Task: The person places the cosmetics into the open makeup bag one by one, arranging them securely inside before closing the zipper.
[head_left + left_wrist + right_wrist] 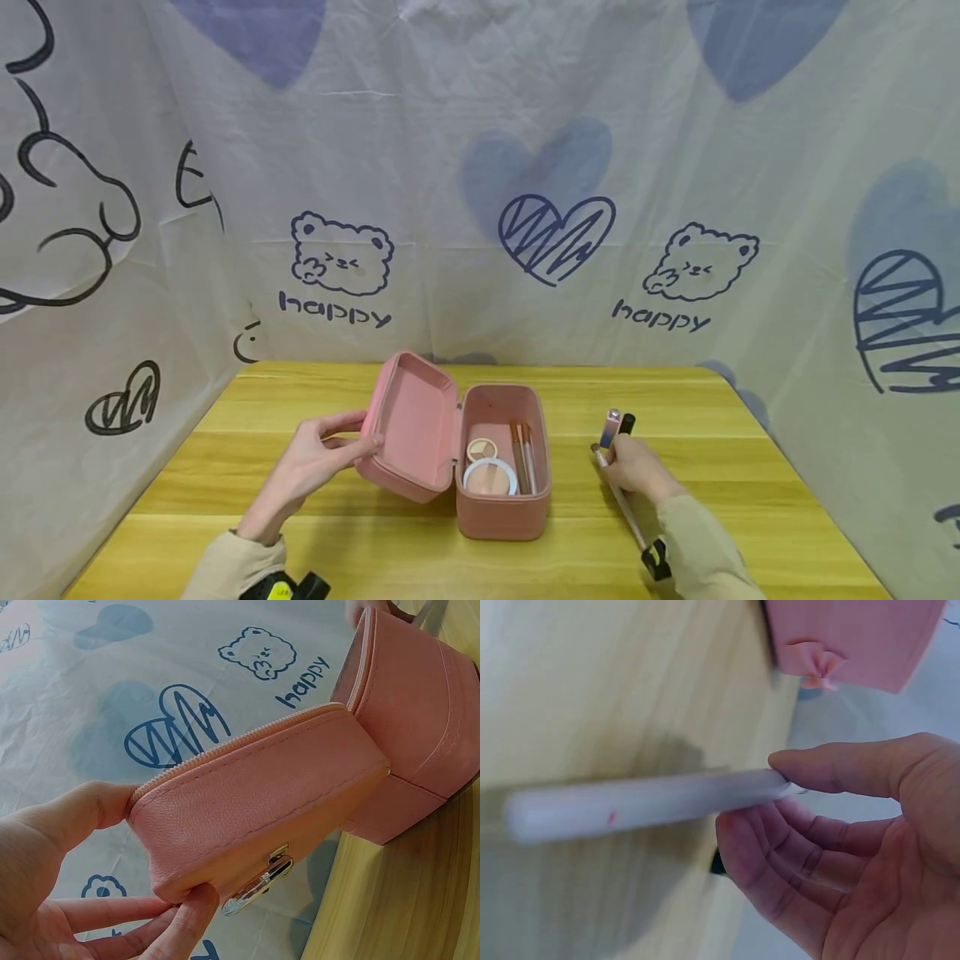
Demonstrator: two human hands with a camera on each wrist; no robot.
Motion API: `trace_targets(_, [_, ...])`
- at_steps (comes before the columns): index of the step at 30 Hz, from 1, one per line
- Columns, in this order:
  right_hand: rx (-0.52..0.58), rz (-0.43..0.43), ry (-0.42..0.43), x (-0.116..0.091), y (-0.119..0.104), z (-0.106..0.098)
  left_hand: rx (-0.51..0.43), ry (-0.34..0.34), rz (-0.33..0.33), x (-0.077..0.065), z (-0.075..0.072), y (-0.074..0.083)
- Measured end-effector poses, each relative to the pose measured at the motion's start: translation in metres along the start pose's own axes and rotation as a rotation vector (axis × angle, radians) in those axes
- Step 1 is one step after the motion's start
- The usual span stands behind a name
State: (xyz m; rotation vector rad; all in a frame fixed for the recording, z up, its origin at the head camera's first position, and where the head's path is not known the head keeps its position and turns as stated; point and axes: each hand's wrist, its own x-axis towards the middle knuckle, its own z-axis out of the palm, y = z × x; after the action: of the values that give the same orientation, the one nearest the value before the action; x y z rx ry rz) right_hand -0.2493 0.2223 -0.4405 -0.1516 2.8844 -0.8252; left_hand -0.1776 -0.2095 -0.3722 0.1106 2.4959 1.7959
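Observation:
A pink cosmetic case (501, 518) stands on the table with its lid (416, 421) swung out to the left. My left hand (303, 458) grips the lid's outer end, thumb on the rim and fingers beneath, as the left wrist view shows. Inside the case lie a round powder compact (491, 478), a smaller round compact (482, 451) and slim brown-ended sticks (519, 454). To the right of the case, my right hand (639, 468) pinches a slender makeup brush (627, 514) between thumb and fingers. Its pale handle (630, 806) is blurred in the right wrist view.
Just beyond my right hand are a pink-and-blue tube (611, 427) and a black-ended item (627, 423), partly hidden by the hand. A pink bow (819, 664) decorates the case's side. Printed cloth (450, 167) hangs behind the wooden table (360, 558).

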Motion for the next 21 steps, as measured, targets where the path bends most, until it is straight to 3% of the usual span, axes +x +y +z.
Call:
trace_targets(7, [0.089,-0.068,0.03,-0.004,-0.015,-0.008,-0.002,-0.001,-0.003,0.0,0.0,0.0])
trace_targets(14, [0.229,-0.079,0.021,-0.006,-0.028,-0.015,0.003,0.0,-0.007,-0.001,0.001,0.001])
trace_targets(21, [0.381,-0.156,0.03,-0.004,-0.041,-0.024,0.009,0.004,-0.01,0.0,0.0,0.002])
